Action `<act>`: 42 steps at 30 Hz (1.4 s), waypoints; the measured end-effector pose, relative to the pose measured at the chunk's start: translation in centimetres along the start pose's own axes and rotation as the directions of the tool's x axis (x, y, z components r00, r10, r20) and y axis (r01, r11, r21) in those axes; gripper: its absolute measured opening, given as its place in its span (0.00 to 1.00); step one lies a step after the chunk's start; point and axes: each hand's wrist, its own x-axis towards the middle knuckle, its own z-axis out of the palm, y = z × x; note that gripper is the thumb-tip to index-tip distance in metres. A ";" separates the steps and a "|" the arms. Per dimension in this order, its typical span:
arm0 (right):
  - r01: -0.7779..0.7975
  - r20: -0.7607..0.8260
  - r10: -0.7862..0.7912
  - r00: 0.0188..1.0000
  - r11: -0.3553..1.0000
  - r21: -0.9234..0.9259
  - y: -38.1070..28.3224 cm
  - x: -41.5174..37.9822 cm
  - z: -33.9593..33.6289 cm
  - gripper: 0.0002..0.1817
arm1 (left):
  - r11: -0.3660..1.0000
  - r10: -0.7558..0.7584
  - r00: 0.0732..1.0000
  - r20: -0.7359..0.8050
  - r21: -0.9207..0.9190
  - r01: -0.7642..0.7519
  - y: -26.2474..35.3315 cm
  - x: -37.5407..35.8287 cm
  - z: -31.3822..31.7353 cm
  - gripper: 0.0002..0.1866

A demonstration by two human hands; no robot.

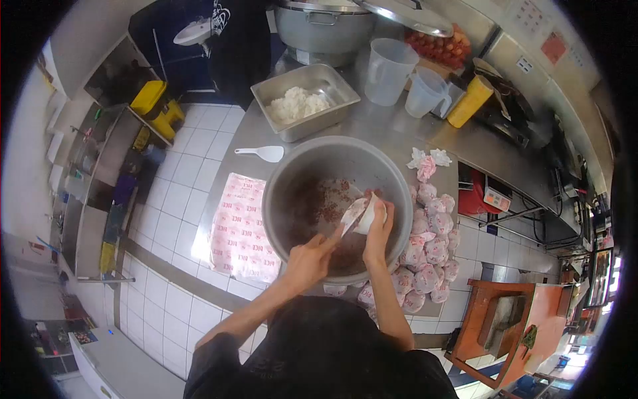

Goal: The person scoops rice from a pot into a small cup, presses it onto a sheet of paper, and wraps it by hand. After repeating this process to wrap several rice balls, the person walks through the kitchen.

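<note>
A big grey metal pot [282,179] stands on the counter, with reddish-brown food bits [330,206] on its inside bottom. My left hand [310,262] is over the pot's near rim, fingers wrapped round the handle of a rice paddle [352,216]. The paddle's whitish blade is smeared with food and reaches to a small white bowl [367,221]. My right hand [379,229] grips that bowl from the right, inside the pot. What the bowl holds is hard to make out.
Paper-wrapped balls [425,259] crowd the right side. Printed wrapping sheets [240,229] and a white rice paddle [262,153] lie left. Behind are a steel pan [339,83] of white rice [297,105], plastic jugs [389,73] and a lidded pot [319,30]. A dark-clothed person [239,53] stands beyond.
</note>
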 end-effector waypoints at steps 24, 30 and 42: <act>-0.412 0.266 0.318 0.910 0.631 0.657 -3.4 -1.0 -1.3 0.21 | 0.979 -0.117 0.990 -0.079 0.157 0.128 -2.3 8.3 -1.6 0.27; -0.285 0.191 0.217 0.957 0.822 0.493 -1.7 -0.8 -2.1 0.25 | 0.990 -0.135 0.990 -0.040 0.035 0.137 -1.4 7.5 0.5 0.28; -0.304 0.190 0.239 0.952 0.809 0.503 -1.5 -1.4 -3.3 0.23 | 0.976 -0.158 0.976 -0.149 0.130 0.177 -3.0 7.1 0.1 0.29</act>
